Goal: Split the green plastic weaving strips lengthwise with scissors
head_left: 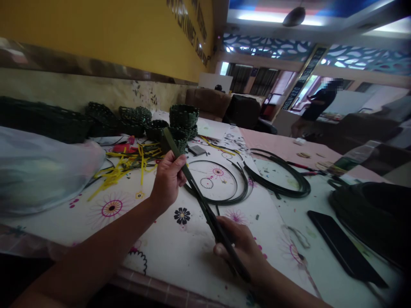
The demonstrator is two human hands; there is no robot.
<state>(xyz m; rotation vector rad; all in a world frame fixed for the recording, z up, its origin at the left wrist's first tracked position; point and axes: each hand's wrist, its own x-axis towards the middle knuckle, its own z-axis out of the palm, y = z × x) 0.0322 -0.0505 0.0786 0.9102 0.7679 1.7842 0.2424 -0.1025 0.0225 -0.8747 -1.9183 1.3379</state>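
I am gripping a bundle of dark green strips (198, 194) in both hands, holding it at a slant above the middle of the table (195, 256), toward its near edge. My left hand (168, 179) is closing around the upper part, thumb pressing along the strip, and the top end is sticking out past my fist. My right hand (239, 244) is clasping the lower part, with the bottom end running past my fingers toward the near edge.

Just beyond the bundle, a thin coil (226, 202) is lying flat on the flowered cloth, and a thicker coil (290, 191) is lying to its right. Woven baskets (184, 114) are standing along the wall-side edge, some of them stacked. Yellow strips (122, 171) are lying tangled in front of them, and a translucent plastic bag (41, 179) is filling the near left corner. Toward the right edge, a black slab (346, 248) is resting beside a large dark round thing (342, 205); a clear bottle (356, 156) is lying farther back. Beyond the table, a person (317, 102) is standing.
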